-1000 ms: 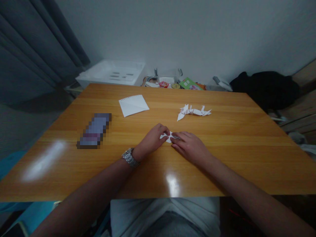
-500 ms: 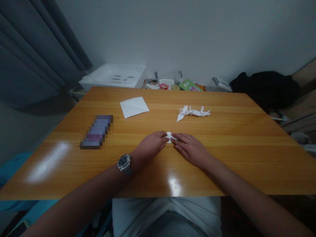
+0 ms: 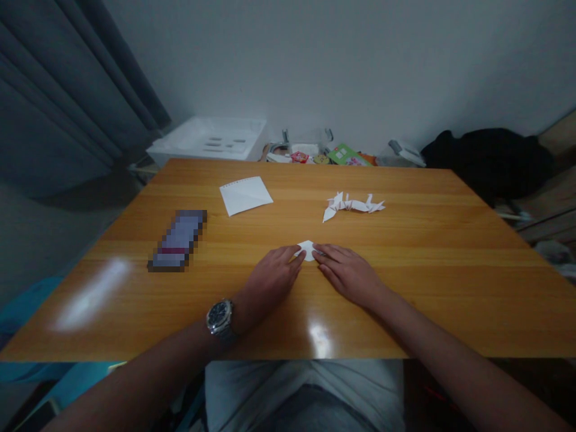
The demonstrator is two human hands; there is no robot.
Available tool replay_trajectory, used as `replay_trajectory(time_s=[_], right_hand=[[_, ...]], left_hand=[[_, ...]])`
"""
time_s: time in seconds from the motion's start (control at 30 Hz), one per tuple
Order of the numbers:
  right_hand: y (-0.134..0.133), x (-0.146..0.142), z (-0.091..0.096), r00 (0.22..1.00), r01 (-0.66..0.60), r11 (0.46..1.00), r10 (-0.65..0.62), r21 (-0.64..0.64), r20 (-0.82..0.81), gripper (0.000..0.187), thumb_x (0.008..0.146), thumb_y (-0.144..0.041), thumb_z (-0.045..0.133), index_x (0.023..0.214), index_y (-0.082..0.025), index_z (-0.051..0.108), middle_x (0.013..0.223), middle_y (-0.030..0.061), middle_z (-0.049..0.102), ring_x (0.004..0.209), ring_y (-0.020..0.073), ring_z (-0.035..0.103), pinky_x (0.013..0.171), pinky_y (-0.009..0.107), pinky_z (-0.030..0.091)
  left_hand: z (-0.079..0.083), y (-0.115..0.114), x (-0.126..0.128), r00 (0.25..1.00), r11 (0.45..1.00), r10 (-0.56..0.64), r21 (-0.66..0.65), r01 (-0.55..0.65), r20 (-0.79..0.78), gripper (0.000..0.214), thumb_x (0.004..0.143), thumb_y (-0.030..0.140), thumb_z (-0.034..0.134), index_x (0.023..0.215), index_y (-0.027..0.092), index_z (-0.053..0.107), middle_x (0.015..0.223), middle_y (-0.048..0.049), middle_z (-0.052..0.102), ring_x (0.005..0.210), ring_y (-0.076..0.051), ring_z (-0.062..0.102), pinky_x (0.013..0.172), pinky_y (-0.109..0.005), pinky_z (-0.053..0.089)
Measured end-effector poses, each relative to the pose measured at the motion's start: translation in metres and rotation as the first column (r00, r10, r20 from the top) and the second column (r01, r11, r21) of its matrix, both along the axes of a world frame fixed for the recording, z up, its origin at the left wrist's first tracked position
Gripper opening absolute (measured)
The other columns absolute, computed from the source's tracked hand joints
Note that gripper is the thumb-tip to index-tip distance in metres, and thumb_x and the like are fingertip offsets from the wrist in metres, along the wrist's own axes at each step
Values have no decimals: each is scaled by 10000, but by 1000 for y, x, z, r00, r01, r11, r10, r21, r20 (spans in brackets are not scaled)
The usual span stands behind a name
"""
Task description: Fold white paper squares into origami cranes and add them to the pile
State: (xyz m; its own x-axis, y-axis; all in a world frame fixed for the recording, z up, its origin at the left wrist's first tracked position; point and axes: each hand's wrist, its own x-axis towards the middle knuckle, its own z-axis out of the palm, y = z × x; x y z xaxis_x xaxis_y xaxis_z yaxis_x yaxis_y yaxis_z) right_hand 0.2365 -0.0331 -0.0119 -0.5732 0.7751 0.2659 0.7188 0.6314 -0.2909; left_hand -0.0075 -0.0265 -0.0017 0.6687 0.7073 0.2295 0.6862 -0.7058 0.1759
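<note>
A small folded white paper piece [image 3: 307, 249] lies on the wooden table [image 3: 405, 270] in front of me. My left hand [image 3: 270, 279], with a metal watch [image 3: 219, 316] on its wrist, lies flat with its fingertips pressing the paper's left edge. My right hand [image 3: 348, 273] also lies flat, fingers stretched out, pressing the paper's right edge. Farther back rests a finished white folded paper figure [image 3: 351, 206], and to the left a white sheet of notepad paper [image 3: 245, 195].
A pixelated dark oblong object [image 3: 177, 240] lies on the table's left part. Behind the table stand a white plastic box [image 3: 209, 138], small colourful clutter [image 3: 319, 154] and a black bundle [image 3: 486, 159]. A dark curtain [image 3: 58, 102] hangs at the left.
My left hand has flattened and drawn back toward me, uncovering more of the small paper; the watch face now turns up. My right hand barely moved.
</note>
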Motion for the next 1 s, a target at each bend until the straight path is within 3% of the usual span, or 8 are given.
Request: replay_trajectory(time_s=[0.27, 0.53, 0.8, 1.0], right_hand=[[-1, 5, -6, 1000, -8, 1000, 9, 5, -30, 401, 1052, -248, 435, 1411, -180, 600, 1476, 136, 585, 1347, 275, 574, 1135, 510, 485], [0, 6, 0, 999, -24, 999, 24, 33, 30, 374, 1051, -238, 444, 1346, -127, 645, 1457, 152, 600, 1323, 284, 592, 1125, 488, 495], [12, -1, 10, 998, -38, 993, 31, 115, 62, 284, 1004, -238, 519, 1122, -165, 767, 1291, 129, 707, 1107, 276, 686, 960, 458, 579], [22, -6, 14, 997, -67, 984, 61, 163, 40, 235, 950, -201, 573, 934, -170, 805, 1171, 137, 742, 998, 265, 695, 901, 428, 580]], left_hand=[[-8, -1, -5, 998, 999, -33, -11, 34, 49, 398, 1021, 122, 418, 1405, 106, 523, 1411, -183, 596, 1282, -269, 591, 1096, -466, 486], [-14, 6, -14, 995, 995, -97, -10, 97, -8, 400, 1016, 110, 380, 1375, 56, 547, 1447, -192, 576, 1372, -252, 535, 1153, -422, 455], [2, 11, -8, 992, 998, -65, -10, 65, -112, 333, 1056, 273, 450, 1308, 105, 590, 1368, -156, 630, 1142, -269, 654, 1000, -423, 528], [19, 27, -2, 984, 996, -83, -57, 75, -158, 237, 1039, 308, 479, 1073, 162, 663, 1108, -102, 662, 953, -232, 639, 840, -362, 529]])
